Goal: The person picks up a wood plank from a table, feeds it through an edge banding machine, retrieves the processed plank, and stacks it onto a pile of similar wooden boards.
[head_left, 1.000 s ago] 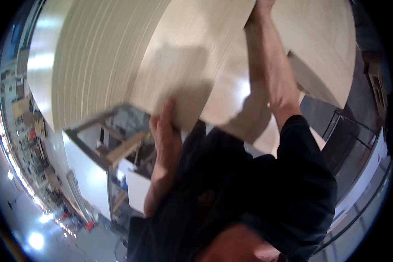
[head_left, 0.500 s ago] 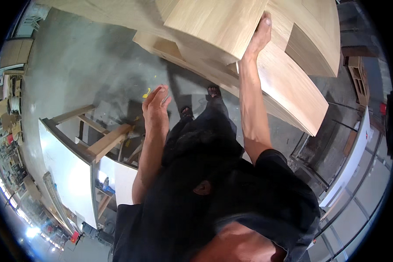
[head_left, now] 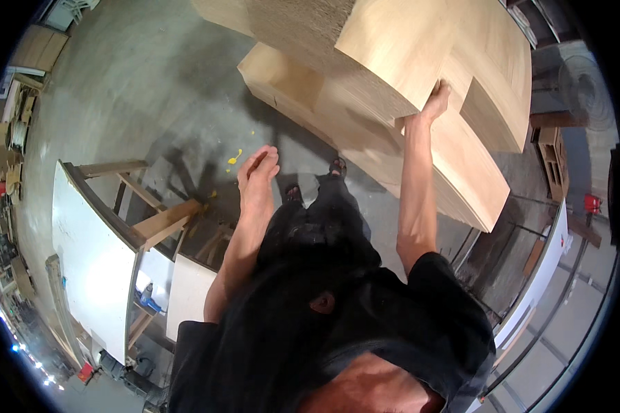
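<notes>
Ahead of me stands a large pale wood furniture piece (head_left: pixel 386 38) with a block-like upper part and a long, lower wooden section (head_left: pixel 465 165). My right hand (head_left: pixel 432 109) is at the near corner of the upper part, in the gap above the lower section. Its fingers are bent round the wooden edge and partly hidden by it. My left hand (head_left: pixel 257 175) is in mid-air over the floor, apart from the wood. The fingers are curled together; anything between them is too small to make out.
At left is a white-topped workbench (head_left: pixel 93 255) on a wooden frame, with a blue power tool (head_left: pixel 148 298) on a lower board. Yellow scraps (head_left: pixel 235 158) lie on the concrete floor. A white panel (head_left: pixel 534 282) and a slatted wooden crate (head_left: pixel 552 162) stand at right.
The furniture piece appears shifted right and lower in view, along with my right hand, which keeps its place at the edge. My left hand appears slightly lower and farther right, fingers more curled.
</notes>
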Demonstrator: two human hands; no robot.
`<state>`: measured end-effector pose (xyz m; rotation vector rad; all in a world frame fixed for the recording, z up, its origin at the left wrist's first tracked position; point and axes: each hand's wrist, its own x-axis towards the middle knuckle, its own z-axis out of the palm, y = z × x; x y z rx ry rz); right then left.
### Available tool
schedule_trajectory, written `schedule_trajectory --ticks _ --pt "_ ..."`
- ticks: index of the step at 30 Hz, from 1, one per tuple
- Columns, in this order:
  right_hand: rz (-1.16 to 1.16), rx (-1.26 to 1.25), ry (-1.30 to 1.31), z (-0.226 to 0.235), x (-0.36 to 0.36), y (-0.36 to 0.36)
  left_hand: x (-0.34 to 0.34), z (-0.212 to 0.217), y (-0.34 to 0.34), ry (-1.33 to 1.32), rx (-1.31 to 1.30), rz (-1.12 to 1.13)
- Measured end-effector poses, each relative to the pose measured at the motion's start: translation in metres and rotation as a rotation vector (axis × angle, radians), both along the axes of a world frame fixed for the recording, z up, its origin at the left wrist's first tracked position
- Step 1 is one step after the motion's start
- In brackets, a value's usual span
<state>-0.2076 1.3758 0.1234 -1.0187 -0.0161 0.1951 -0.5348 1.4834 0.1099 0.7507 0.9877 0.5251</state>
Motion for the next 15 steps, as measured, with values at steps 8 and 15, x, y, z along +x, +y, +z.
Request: schedule_trajectory --ticks 8,15 --pt "-0.095 -0.107 0.029 0.003 -0.018 0.006 0.062 -0.019 0.007 0.015 0.305 -0.084" --pt "0.019 -0.73 -0.727 0.013 -0.069 -0.017 0.158 -0.007 0.024 -0.044 0.631 -0.137"
